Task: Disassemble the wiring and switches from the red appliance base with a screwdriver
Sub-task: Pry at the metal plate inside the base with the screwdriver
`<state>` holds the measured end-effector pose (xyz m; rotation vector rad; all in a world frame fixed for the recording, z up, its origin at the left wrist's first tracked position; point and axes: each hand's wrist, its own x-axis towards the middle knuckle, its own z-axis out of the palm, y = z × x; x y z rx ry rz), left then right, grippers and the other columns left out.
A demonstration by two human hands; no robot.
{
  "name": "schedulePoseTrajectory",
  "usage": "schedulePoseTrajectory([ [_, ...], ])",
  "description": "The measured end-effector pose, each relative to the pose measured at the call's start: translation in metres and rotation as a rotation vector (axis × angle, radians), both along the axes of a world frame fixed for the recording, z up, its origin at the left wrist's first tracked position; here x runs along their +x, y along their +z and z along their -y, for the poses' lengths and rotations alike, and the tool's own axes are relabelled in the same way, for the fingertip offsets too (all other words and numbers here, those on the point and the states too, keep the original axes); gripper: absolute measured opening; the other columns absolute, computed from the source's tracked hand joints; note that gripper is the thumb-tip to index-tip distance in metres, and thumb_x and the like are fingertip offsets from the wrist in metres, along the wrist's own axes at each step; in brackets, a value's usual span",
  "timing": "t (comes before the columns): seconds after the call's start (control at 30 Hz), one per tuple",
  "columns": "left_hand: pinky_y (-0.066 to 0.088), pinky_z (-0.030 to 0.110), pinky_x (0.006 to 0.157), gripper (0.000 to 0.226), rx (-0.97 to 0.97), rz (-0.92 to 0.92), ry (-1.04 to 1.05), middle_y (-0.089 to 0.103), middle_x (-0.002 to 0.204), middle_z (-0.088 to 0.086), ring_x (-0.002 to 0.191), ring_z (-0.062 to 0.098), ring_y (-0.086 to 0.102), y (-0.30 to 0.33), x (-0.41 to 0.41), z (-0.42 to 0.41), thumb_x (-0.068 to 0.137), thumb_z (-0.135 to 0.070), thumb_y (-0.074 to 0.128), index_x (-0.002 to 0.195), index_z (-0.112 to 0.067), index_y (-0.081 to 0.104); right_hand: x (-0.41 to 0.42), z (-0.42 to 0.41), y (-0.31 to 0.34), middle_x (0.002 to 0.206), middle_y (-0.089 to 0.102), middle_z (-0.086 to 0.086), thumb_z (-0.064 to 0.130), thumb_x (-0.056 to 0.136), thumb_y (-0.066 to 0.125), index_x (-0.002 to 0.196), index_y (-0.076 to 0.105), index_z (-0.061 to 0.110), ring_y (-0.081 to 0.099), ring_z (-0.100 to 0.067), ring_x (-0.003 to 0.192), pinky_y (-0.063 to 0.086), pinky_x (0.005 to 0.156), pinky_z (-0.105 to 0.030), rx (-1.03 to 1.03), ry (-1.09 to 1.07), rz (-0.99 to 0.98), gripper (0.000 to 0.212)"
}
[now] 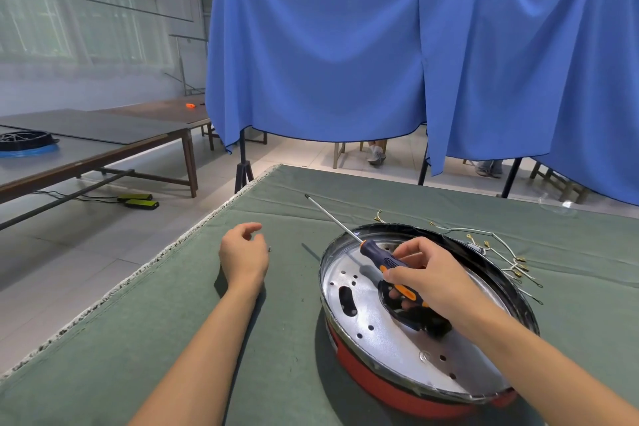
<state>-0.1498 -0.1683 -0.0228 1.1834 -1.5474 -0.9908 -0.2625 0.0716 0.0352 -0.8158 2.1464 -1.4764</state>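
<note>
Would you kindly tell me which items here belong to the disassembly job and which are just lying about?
Job: red appliance base, screwdriver in right hand, wiring, small screw by left hand.
Lying about: black-and-blue ring, orange object, blue curtain.

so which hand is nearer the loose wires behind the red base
Right. The right hand holds the screwdriver over the base, just short of the wires; the left hand rests far across the table.

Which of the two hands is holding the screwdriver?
The right hand, over the shiny metal plate of the red appliance base, grips the orange-and-dark-blue-handled screwdriver. The left hand holds no tool; it rests on the green cloth.
</note>
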Motion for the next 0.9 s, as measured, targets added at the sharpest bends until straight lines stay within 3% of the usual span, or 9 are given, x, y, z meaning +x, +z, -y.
schedulePoseTrajectory([
  [0.07, 0.044, 0.027, 0.078, 0.028, 0.035, -0.111, 0.103, 0.067, 0.103, 0.009, 0.091, 0.023, 0.060, 0.006, 0.007, -0.004, 0.084, 0.000, 0.049, 0.096, -0.013, 0.071, 0.000, -0.001, 0.001, 0.082, 0.071, -0.007, 0.002, 0.077, 0.074, 0.093, 0.058, 0.011, 0.067, -0.018, 0.057, 0.053, 0.049, -0.026, -0.037, -0.017, 0.005, 0.025],
  [0.17, 0.041, 0.027, 0.074, 0.027, -0.141, -0.096, 0.083, 0.062, 0.105, 0.005, 0.086, 0.021, 0.058, 0.016, 0.012, -0.018, 0.086, 0.000, 0.047, 0.097, -0.014, 0.067, 0.001, -0.002, 0.005, 0.080, 0.070, -0.011, -0.001, 0.079, 0.073, 0.092, 0.061, 0.007, 0.065, -0.020, 0.055, 0.053, 0.047, -0.028, -0.155, -0.049, 0.036, 0.019],
  [0.3, 0.046, 0.030, 0.071, 0.039, -0.479, 0.104, -0.150, 0.049, 0.116, -0.002, 0.088, 0.016, 0.053, 0.027, 0.001, -0.056, 0.089, -0.012, 0.055, 0.126, -0.024, 0.056, 0.002, -0.005, 0.012, 0.077, 0.069, -0.013, 0.000, 0.078, 0.074, 0.090, 0.064, 0.005, 0.065, -0.022, 0.054, 0.052, 0.044, -0.026, -0.319, -0.109, 0.077, 0.016],
  [0.4, 0.051, 0.034, 0.070, 0.043, -0.644, 0.288, -0.267, 0.044, 0.123, -0.001, 0.091, 0.018, 0.055, 0.032, -0.008, -0.075, 0.090, -0.023, 0.059, 0.132, -0.029, 0.051, 0.004, -0.010, 0.021, 0.072, 0.071, -0.012, 0.005, 0.079, 0.074, 0.091, 0.064, 0.004, 0.066, -0.023, 0.054, 0.051, 0.044, -0.026, -0.430, -0.128, 0.099, 0.016],
  [0.53, 0.046, 0.032, 0.075, 0.017, -0.623, 0.321, -0.430, 0.060, 0.096, -0.005, 0.085, 0.015, 0.054, 0.046, -0.012, -0.075, 0.092, -0.032, 0.057, 0.100, -0.023, 0.069, 0.007, -0.015, 0.040, 0.064, 0.069, -0.008, 0.014, 0.080, 0.073, 0.083, 0.061, 0.006, 0.060, -0.019, 0.047, 0.050, 0.042, -0.025, -0.575, -0.149, 0.043, 0.015],
  [0.67, 0.045, 0.035, 0.065, 0.032, -0.649, 0.255, -0.514, 0.064, 0.069, -0.003, 0.072, 0.020, 0.057, 0.056, -0.016, -0.083, 0.093, -0.034, 0.054, 0.071, -0.015, 0.066, 0.008, -0.020, 0.064, 0.065, 0.069, -0.006, 0.022, 0.088, 0.066, 0.076, 0.052, 0.014, 0.055, -0.014, 0.042, 0.045, 0.038, -0.024, -0.740, -0.238, -0.038, 0.020],
  [0.77, 0.047, 0.035, 0.063, 0.032, -0.602, 0.238, -0.475, 0.063, 0.067, -0.003, 0.069, 0.019, 0.057, 0.059, -0.026, -0.091, 0.093, -0.033, 0.051, 0.071, -0.015, 0.066, 0.007, -0.024, 0.084, 0.066, 0.071, -0.008, 0.022, 0.089, 0.060, 0.069, 0.044, 0.019, 0.061, -0.019, 0.045, 0.038, 0.036, -0.020, -0.855, -0.280, -0.076, 0.026],
  [0.83, 0.048, 0.034, 0.072, 0.017, -0.455, 0.215, -0.476, 0.062, 0.082, -0.004, 0.082, 0.016, 0.056, 0.059, -0.033, -0.094, 0.090, -0.027, 0.054, 0.085, -0.018, 0.067, 0.007, -0.027, 0.096, 0.060, 0.068, -0.007, 0.022, 0.085, 0.059, 0.065, 0.041, 0.021, 0.060, -0.022, 0.048, 0.032, 0.037, -0.018, -0.893, -0.300, -0.140, 0.027],
  [0.9, 0.046, 0.032, 0.081, 0.019, -0.221, 0.157, -0.521, 0.061, 0.096, 0.000, 0.090, 0.016, 0.055, 0.054, -0.036, -0.093, 0.088, -0.018, 0.057, 0.105, -0.016, 0.065, 0.006, -0.030, 0.105, 0.054, 0.063, -0.009, 0.021, 0.082, 0.059, 0.063, 0.040, 0.022, 0.059, -0.024, 0.049, 0.030, 0.039, -0.016, -0.931, -0.324, -0.219, 0.027],
])
